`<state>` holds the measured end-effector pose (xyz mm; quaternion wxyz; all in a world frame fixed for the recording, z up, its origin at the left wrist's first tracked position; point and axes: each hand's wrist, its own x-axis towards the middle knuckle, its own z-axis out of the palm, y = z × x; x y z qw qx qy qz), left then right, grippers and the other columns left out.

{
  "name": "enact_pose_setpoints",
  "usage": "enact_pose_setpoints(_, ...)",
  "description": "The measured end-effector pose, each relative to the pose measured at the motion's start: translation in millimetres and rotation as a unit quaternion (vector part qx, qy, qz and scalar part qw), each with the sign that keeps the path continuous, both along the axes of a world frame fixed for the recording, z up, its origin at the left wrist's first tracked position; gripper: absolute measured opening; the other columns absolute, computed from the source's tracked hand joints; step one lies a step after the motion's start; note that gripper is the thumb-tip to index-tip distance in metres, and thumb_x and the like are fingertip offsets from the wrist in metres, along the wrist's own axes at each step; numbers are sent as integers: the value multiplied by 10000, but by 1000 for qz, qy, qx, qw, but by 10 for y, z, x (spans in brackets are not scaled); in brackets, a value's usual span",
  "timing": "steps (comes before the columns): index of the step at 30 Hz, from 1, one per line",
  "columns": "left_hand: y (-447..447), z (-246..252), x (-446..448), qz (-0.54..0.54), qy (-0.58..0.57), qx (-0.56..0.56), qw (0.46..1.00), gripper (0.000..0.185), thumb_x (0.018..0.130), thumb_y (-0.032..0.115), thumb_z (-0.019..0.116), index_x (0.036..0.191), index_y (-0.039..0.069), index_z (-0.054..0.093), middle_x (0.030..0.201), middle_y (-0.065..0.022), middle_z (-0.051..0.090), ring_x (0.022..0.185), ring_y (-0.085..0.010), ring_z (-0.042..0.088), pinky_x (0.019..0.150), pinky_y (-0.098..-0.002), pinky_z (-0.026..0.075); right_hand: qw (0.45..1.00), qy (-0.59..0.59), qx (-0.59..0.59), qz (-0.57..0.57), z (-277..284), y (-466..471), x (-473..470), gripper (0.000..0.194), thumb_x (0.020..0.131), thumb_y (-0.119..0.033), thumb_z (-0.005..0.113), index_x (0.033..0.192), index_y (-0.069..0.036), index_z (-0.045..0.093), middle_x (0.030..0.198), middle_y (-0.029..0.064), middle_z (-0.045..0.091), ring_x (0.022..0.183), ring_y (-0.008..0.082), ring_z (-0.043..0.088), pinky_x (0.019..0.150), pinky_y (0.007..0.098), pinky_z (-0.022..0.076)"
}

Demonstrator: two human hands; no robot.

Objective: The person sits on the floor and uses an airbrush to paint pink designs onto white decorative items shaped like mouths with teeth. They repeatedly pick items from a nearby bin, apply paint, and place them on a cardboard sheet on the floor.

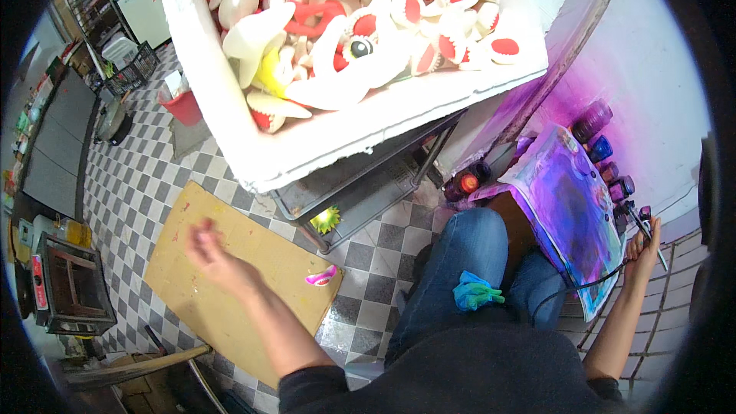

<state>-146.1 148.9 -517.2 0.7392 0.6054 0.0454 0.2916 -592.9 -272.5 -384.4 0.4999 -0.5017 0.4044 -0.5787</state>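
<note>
My left hand (pixel 214 253) is blurred and reaches out over a flat cardboard sheet (pixel 253 264) on the floor. Nothing shows in its slightly curled fingers. On the sheet near its right corner lies a small pink and white painted piece with a toothed red mouth (pixel 321 277). At the far right, my right hand (pixel 639 248) holds an airbrush (pixel 639 219) with a dark hose (pixel 575 288) running from it. Left of that hand is a paint-stained board (pixel 575 213), covered in purple and blue. A white foam box (pixel 356 146) ahead is filled with white and red toothed pieces (pixel 411 8).
Several paint jars (pixel 601 149) line the board's far side by the wall. A dark cart (pixel 368 201) stands under the box. A blue-green cloth bundle (pixel 476 291) rests on my lap. At left are a glass-fronted cabinet (pixel 75 287), a red bucket (pixel 183 108) and a wooden-armed chair (pixel 138 365).
</note>
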Motion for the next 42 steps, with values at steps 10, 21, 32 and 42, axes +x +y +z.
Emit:
enact_pose_setpoints(10,-1598,2434,286,-378,-185,549,722,212,775,169,557,888,-5,602,836,-155,615,777,-229,597,706,-297,446,1000,-3,16,-5,-39,-157,15,353,874,-407,428,1038,-106,510,468,-60,249,371,35,183,358,198,139)
enact_pose_setpoints(21,-3242,2037,568,-305,-126,650,684,319,700,292,606,812,-2,550,739,-124,583,685,-210,571,620,-305,434,998,-24,31,41,-280,-422,-244,261,904,-341,375,980,-116,483,478,-65,247,370,24,182,355,194,117)
enact_pose_setpoints(32,-2898,2660,-557,-608,-52,98,786,260,816,130,531,1040,5,495,947,-69,574,809,-156,568,725,-270,462,997,-69,44,-1,-400,-500,-549,286,904,-347,377,1017,-104,476,482,-63,266,368,28,207,349,189,134)
enact_pose_setpoints(42,-3239,475,-2588,-878,204,299,312,191,845,177,525,888,-7,552,769,-30,562,703,-84,506,624,-233,413,997,-66,37,19,-332,-330,-745,239,905,-306,382,962,-88,463,468,-49,294,377,29,242,368,175,188)
